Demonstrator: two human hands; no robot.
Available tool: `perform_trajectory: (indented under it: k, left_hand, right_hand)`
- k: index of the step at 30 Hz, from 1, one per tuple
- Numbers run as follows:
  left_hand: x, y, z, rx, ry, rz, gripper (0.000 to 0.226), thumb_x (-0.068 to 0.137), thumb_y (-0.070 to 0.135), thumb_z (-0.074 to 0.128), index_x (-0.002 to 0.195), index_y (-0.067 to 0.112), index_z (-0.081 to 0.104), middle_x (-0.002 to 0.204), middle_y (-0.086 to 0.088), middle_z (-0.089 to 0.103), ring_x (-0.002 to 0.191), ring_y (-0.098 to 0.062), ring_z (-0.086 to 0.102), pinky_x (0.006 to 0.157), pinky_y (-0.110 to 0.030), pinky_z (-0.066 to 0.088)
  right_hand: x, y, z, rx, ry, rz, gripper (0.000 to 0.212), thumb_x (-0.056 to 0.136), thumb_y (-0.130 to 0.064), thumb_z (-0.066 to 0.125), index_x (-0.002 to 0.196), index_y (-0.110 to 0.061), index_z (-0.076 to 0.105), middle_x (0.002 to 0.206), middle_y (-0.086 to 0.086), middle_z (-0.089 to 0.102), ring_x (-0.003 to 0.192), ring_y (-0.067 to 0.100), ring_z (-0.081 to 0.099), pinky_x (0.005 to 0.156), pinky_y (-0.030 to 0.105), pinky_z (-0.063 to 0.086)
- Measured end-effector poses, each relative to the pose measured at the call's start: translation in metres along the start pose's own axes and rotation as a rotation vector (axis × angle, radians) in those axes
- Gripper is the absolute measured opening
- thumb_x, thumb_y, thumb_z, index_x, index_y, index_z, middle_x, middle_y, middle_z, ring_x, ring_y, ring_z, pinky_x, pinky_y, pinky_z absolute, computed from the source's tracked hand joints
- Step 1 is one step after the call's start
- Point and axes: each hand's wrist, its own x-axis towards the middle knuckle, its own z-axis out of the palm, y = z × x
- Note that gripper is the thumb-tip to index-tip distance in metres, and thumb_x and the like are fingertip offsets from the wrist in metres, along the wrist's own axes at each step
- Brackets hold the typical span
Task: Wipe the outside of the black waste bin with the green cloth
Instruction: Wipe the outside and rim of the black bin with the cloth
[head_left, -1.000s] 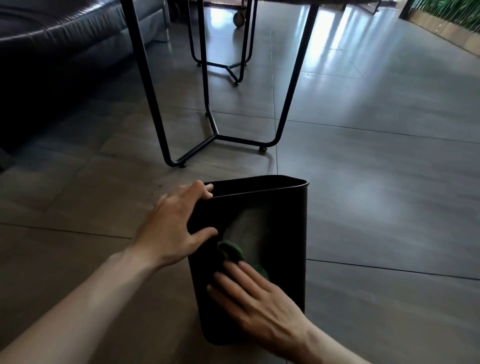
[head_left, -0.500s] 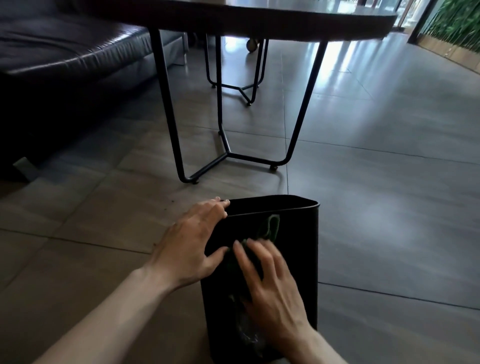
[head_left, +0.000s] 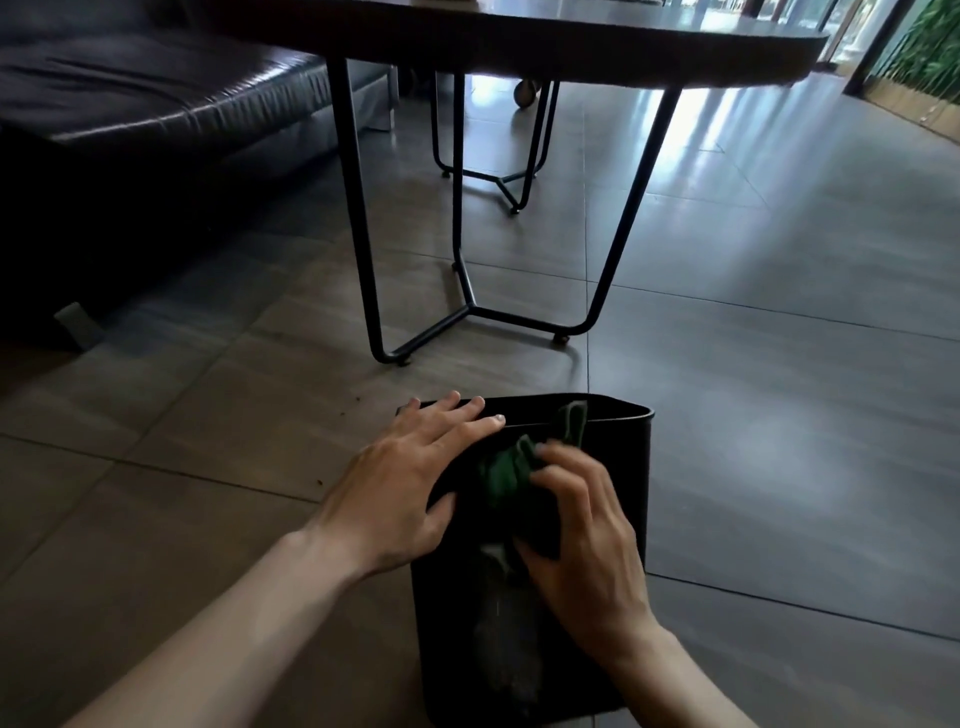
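Note:
The black waste bin (head_left: 615, 499) stands on the tiled floor just in front of me, its open top facing away. My left hand (head_left: 405, 483) grips its upper left corner, fingers over the rim and thumb on the near wall. My right hand (head_left: 582, 540) presses the bunched green cloth (head_left: 511, 467) against the upper part of the near wall. A strip of the cloth reaches up to the rim. A greyish smear shows on the wall below my right hand.
A round dark table (head_left: 519, 41) on thin black metal legs (head_left: 358, 218) stands just beyond the bin. A dark leather sofa (head_left: 130, 119) fills the left side. A second wire frame (head_left: 498, 176) stands farther back. Tiled floor (head_left: 779, 364) spreads to the right.
My right hand has slid the cloth up the near wall from low down to near the rim. My left hand stays on the bin's corner. My view has tilted upward.

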Motion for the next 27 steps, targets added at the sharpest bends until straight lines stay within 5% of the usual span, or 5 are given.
perform_trajectory:
  k: [6,11,16,21,27]
  left_hand:
    - [0.005,0.000,-0.003,-0.020,0.007,-0.017,0.079,0.082,0.013,0.068,0.151,0.037,0.039,0.160,0.014,0.037,0.152,-0.006,0.024,0.126,-0.039,0.018]
    - [0.006,0.001,-0.004,-0.037,0.008,-0.024,0.078,0.083,0.016,0.073,0.150,0.039,0.039,0.158,0.016,0.038,0.151,-0.004,0.024,0.126,-0.038,0.017]
    - [0.006,0.000,-0.005,-0.068,0.007,-0.047,0.078,0.082,0.014,0.073,0.149,0.040,0.041,0.157,0.017,0.040,0.151,-0.002,0.024,0.126,-0.038,0.018]
    - [0.006,0.000,-0.005,-0.105,-0.021,-0.034,0.084,0.073,0.006,0.060,0.149,0.038,0.041,0.157,0.018,0.040,0.151,-0.004,0.025,0.126,-0.040,0.017]
    - [0.005,-0.004,-0.005,-0.121,-0.021,-0.011,0.087,0.074,0.005,0.061,0.149,0.042,0.039,0.157,0.020,0.038,0.151,-0.001,0.022,0.126,-0.041,0.019]
  right_hand:
    - [-0.048,-0.008,0.026,-0.138,-0.113,-0.146,0.065,0.087,-0.022,0.082,0.143,-0.008,0.053,0.154,0.024,0.049,0.150,0.039,0.039,0.114,0.051,0.047]
    - [-0.094,0.012,0.005,-0.320,-0.289,-0.401,0.061,0.094,-0.025,0.074,0.151,-0.023,0.050,0.150,0.019,0.055,0.146,0.034,0.046,0.108,0.043,0.053]
    - [-0.060,0.008,0.001,-0.231,-0.211,-0.260,0.047,0.093,-0.024,0.071,0.139,-0.023,0.061,0.142,0.017,0.061,0.139,0.035,0.054,0.102,0.045,0.056]
    - [0.003,-0.007,0.006,-0.103,0.007,0.098,0.070,0.081,-0.005,0.071,0.147,-0.022,0.053,0.154,0.016,0.046,0.151,0.035,0.038,0.110,0.052,0.050]
    - [-0.026,-0.030,0.024,-0.169,-0.168,-0.009,0.075,0.088,-0.052,0.069,0.152,-0.020,0.044,0.162,0.025,0.034,0.156,0.044,0.023,0.120,0.059,0.036]
